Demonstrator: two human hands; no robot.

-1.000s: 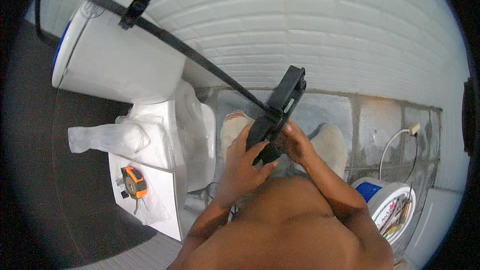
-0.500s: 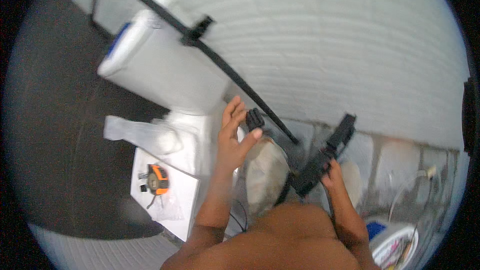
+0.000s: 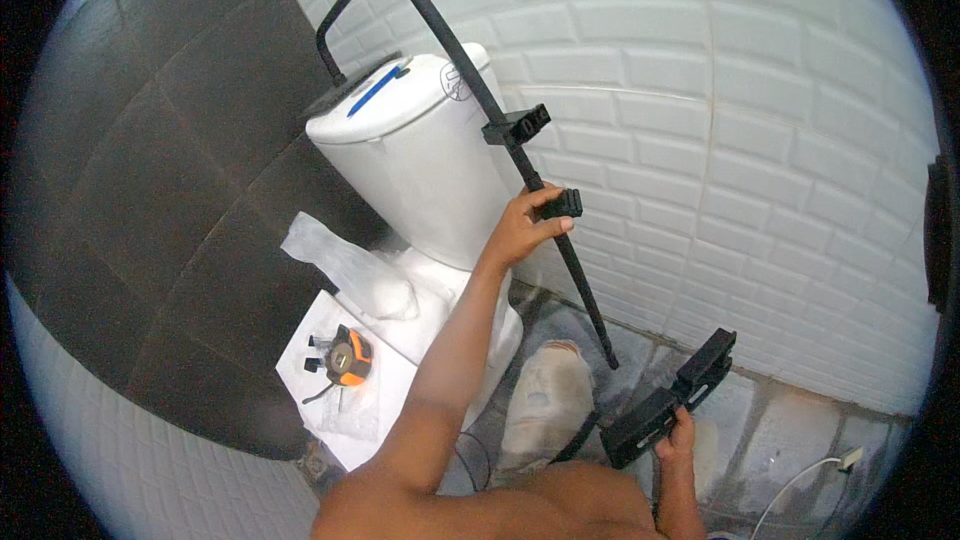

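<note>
A long bent black pipe (image 3: 440, 22) leans by the wall, its lower end near the floor. Partway along it sits a black bracket (image 3: 518, 126). Below that, my left hand (image 3: 518, 228) pinches a small ribbed black block (image 3: 563, 203) between thumb and fingers, right at the pipe. Whether the block is fastened to it I cannot tell. My right hand (image 3: 677, 435), low at the right, is closed round the edge of a long black box-shaped fitting (image 3: 650, 418) made of two joined blocks. Most of that hand's fingers are hidden behind the fitting.
A white toilet (image 3: 425, 155) stands beside the pipe, with a blue pen-like stick (image 3: 374, 90) on its tank. On the seat area lie a clear plastic bag (image 3: 350, 265) and a white board (image 3: 298, 365) with an orange-and-black tape measure (image 3: 348, 356). A white cable (image 3: 790, 485) runs along the floor.
My left hand has moved up and right, bringing the small black block to the pipe. The right hand with the fitting now sits lower in view. The head view has shifted.
</note>
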